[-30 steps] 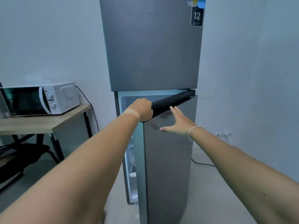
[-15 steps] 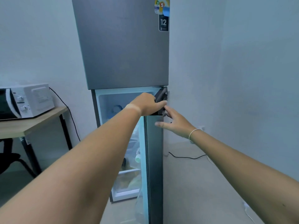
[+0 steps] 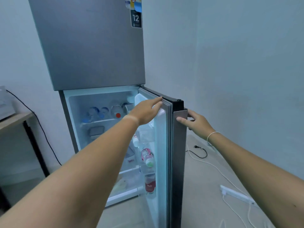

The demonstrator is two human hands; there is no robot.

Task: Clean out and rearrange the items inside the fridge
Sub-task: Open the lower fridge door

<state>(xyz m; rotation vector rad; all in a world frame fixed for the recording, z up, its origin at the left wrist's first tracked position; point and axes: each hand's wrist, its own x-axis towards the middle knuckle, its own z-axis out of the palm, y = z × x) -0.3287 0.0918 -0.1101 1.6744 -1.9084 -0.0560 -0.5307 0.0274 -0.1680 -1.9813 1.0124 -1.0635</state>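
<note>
Both arms stretched forward toward the fridge (image 3: 92, 46). Left hand (image 3: 146, 111) flat, fingers straight and together, fingertips on the inner gasket edge of the lower door (image 3: 178, 162) near its top; palm loose, holding nothing. Right hand (image 3: 195, 120) on the door's outer side at the top corner, thumb on the near edge, fingers behind the panel, a light pinch on the door edge. Thin white band (image 3: 212, 135) on the right wrist.

Lower door swung wide open to the right, seen edge-on; upper freezer door closed. Sticker (image 3: 136, 18) at the freezer door's top right reads "12" with a small "3" below; colourful label above it shows "5".

Inside, lit compartment: top shelf (image 3: 98, 120) carries several clear bottles with blue caps, one round container with a red dot. Door rack (image 3: 148, 171) holds a clear bottle with pink label and green cap (image 3: 148, 157), below it a bottle with a red label, text unreadable. Lower shelves blurry, contents unclear.

Wooden table (image 3: 14, 119) at far left. White power strip (image 3: 236, 194) and cables on floor at right.
</note>
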